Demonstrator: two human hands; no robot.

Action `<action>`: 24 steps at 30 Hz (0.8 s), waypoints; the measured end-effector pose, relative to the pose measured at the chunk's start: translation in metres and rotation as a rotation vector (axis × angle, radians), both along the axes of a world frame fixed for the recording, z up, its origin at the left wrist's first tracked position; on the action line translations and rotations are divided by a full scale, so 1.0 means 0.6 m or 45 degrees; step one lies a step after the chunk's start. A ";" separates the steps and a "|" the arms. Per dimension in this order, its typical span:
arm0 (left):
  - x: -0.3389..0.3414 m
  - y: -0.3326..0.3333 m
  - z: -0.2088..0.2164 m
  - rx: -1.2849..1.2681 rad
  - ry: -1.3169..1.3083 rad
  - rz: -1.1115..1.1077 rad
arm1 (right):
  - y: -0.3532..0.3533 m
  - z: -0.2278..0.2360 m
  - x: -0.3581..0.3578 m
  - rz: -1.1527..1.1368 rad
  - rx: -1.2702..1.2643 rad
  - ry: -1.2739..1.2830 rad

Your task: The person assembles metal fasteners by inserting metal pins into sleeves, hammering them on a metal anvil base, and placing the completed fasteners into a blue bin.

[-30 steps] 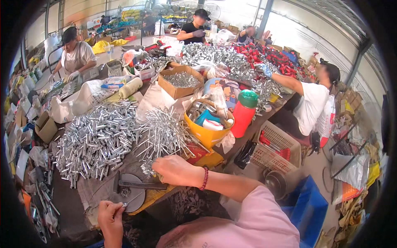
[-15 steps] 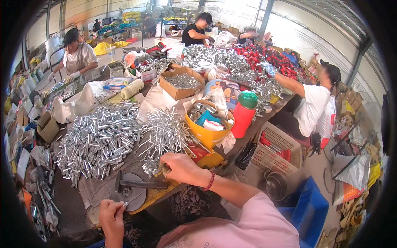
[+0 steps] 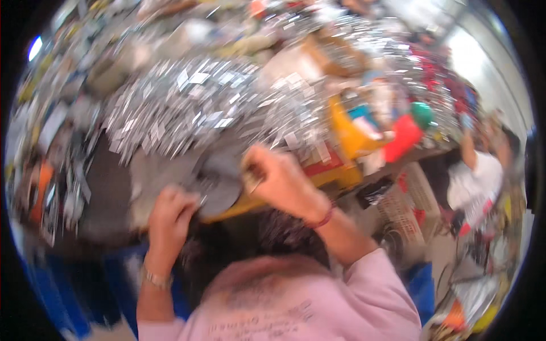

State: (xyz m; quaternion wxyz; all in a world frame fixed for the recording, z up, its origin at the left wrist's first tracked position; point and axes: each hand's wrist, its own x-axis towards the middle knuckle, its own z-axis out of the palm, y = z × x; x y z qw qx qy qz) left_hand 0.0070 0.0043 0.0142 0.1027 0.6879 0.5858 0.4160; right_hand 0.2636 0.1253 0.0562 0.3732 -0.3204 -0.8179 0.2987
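My left hand [image 3: 169, 219] is at the table's front edge, thumb and fingers pinched on a small silvery metal part whose bright end just shows. To its right, over the edge of a round grey plate [image 3: 224, 196], my right hand [image 3: 281, 182] is closed with curled fingers. What it holds, if anything, is blurred. Dark shapes on the plate are too smeared to make out. Beyond my hands lies a wide heap of shiny metal tube-like parts [image 3: 176, 108], with a pile of thin metal rods [image 3: 290, 113] on its right.
A yellow tub [image 3: 344, 133] holding mixed items stands right of the rods, beside a red bottle [image 3: 402, 139] with a green top. A cardboard box [image 3: 335, 54] is behind. A pale crate [image 3: 406, 199] stands lower right; a person in white [image 3: 475, 182] is at far right.
The view has swung left and down and blurred, so the table appears higher. My right hand is still closed, near the plate. My left hand keeps its pinch.
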 end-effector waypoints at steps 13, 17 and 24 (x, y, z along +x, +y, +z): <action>-0.008 -0.014 -0.012 -0.001 0.046 0.038 | -0.039 -0.040 -0.098 0.291 0.121 -0.101; -0.008 -0.011 -0.012 0.010 0.033 0.029 | -0.035 -0.040 -0.107 0.309 0.161 -0.136; -0.008 -0.008 -0.021 0.059 0.099 0.037 | -0.035 -0.008 -0.113 0.371 0.314 -0.334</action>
